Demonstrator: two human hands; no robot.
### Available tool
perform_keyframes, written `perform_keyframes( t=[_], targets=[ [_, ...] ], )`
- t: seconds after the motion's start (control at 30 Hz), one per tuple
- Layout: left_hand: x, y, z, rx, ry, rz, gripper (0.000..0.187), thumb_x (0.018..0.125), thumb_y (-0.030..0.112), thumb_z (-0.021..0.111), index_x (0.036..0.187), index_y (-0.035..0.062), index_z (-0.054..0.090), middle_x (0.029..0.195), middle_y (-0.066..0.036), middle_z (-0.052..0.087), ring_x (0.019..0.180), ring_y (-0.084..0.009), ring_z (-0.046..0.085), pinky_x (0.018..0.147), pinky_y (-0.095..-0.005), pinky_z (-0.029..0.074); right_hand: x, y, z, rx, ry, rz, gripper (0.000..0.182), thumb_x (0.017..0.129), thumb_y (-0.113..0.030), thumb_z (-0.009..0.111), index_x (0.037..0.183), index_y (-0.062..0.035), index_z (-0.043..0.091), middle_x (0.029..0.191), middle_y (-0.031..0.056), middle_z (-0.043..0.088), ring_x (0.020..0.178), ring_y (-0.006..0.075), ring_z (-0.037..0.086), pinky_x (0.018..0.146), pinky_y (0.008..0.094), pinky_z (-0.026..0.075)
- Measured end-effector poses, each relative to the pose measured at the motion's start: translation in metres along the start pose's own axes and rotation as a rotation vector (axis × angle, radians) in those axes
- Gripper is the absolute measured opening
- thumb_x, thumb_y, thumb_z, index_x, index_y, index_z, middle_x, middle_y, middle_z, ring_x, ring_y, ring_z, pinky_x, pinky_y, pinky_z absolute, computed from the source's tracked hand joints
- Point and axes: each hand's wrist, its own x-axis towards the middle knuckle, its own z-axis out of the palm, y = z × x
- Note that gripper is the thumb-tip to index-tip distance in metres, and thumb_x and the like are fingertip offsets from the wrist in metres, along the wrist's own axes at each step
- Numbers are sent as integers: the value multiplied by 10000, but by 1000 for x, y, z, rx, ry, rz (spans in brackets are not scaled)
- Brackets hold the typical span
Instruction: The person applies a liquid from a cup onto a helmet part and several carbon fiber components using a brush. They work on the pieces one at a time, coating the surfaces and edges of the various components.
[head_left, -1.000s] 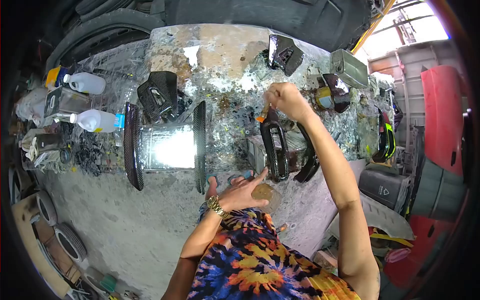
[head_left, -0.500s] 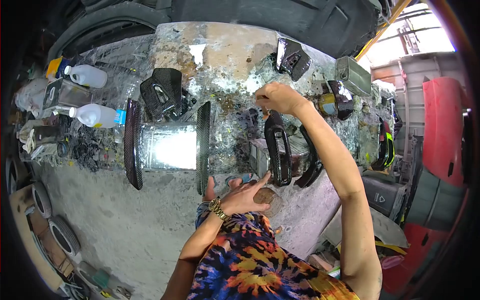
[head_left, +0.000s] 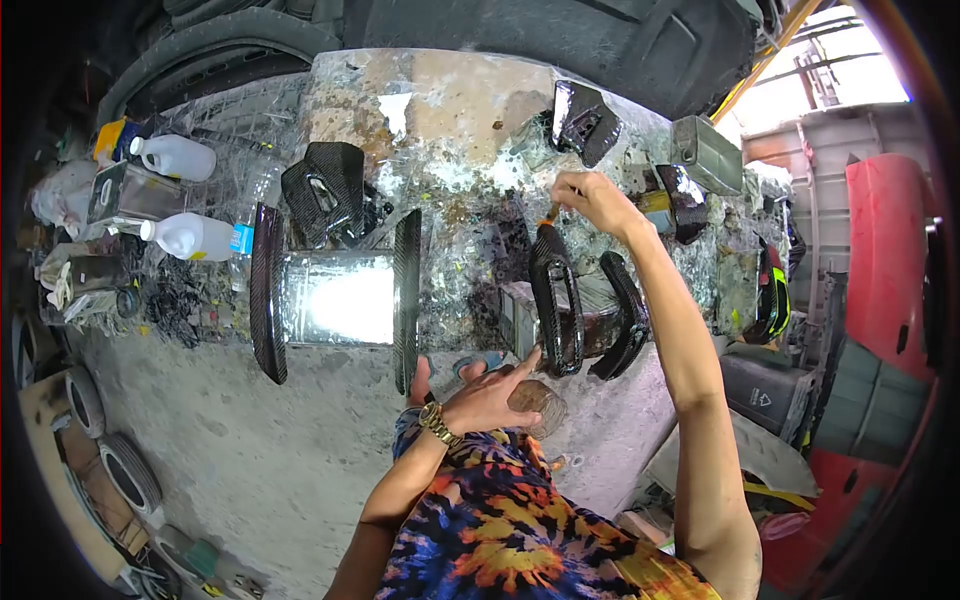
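A glossy black looped carbon-fibre part (head_left: 545, 290) stands over a metal can (head_left: 518, 318) at the bench's front edge. Above its far end is my right hand (head_left: 592, 200), fingers pinched round a small brush (head_left: 547, 219) with an orange part showing. The brush tip meets the top of the looped part; my fingers hide the rest of the brush. Near the lower end of that part, my left hand (head_left: 492, 394) has its fingers spread, the index fingertip right at the part's edge. A curved carbon-fibre strip (head_left: 627, 318) lies just to the right.
Two long carbon-fibre strips (head_left: 267, 300) flank a shiny metal can (head_left: 338, 300) on the left. Behind them sits an angular carbon-fibre piece (head_left: 325, 190); another piece (head_left: 584, 124) is farther back. White plastic jugs (head_left: 190, 236) stand at left, a grey-green can (head_left: 707, 152) at right.
My right hand has moved right and slightly nearer, bringing the brush onto the top of the looped part. The right-hand curved strip shows more fully. My left hand has stayed nearly in place.
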Motion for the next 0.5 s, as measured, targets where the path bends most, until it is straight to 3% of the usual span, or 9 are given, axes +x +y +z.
perform_keyframes(
  t=[0.03,0.13,0.17,0.23,0.3,0.33,0.37,0.43,0.5],
  targets=[
    [0,0,-1,7,-4,0,1077,773,510,690,1500,74,25,1363,-264,389,1089,-358,496,914,-379,396,-10,-1,-5,53,-65,26,161,890,-161,558,889,-11,617,829,175,649,782,346,614,733,405,464],
    [0,6,-6,-35,-37,-29,1079,777,508,688,1495,48,26,1455,-240,314,1134,-340,489,956,-354,372,-27,7,-11,73,18,59,157,895,-161,568,917,-17,628,835,154,658,787,324,622,722,384,471],
    [-1,9,-8,-46,-36,-43,1068,783,501,686,1496,51,29,1421,-228,362,1103,-322,503,950,-347,374,-32,8,-12,111,69,99,160,896,-163,573,927,-18,633,838,150,660,789,320,625,720,378,473],
    [-3,10,-5,-51,-44,-61,1058,789,494,684,1497,54,33,1387,-217,410,1073,-304,517,944,-341,377,-37,20,1,84,140,-22,163,898,-161,576,941,-17,640,841,159,655,793,319,628,718,371,479],
    [-4,8,-1,25,47,-19,1041,792,466,695,1498,55,49,1309,-212,478,973,-263,536,882,-343,410,-49,22,11,95,147,-76,186,910,-162,589,957,11,637,813,138,651,735,218,616,694,330,479],
    [-5,11,-2,-56,76,19,1039,788,435,714,1502,70,54,1102,-149,545,851,-225,507,786,-321,430,-57,21,13,103,168,-48,186,907,-160,591,960,11,642,798,156,645,703,227,611,671,328,477],
    [-5,14,-5,-46,69,9,1039,788,435,714,1502,70,54,1102,-149,545,851,-225,507,786,-321,430,-66,19,13,116,177,-46,186,907,-160,591,960,11,642,798,156,645,703,227,611,671,328,477],
    [-6,32,-14,-184,-109,-182,1008,801,450,685,1494,65,63,1481,-227,277,1359,-366,301,1114,-388,251,-87,7,10,114,225,24,186,906,-157,592,962,12,647,797,157,643,691,223,607,663,324,474],
    [-8,38,-10,-163,-114,-219,1000,801,419,700,1496,72,70,1459,-240,315,1339,-356,341,1107,-384,262,-105,6,13,141,249,63,191,907,-158,590,966,13,650,799,155,646,680,219,602,657,321,471]
  ],
)
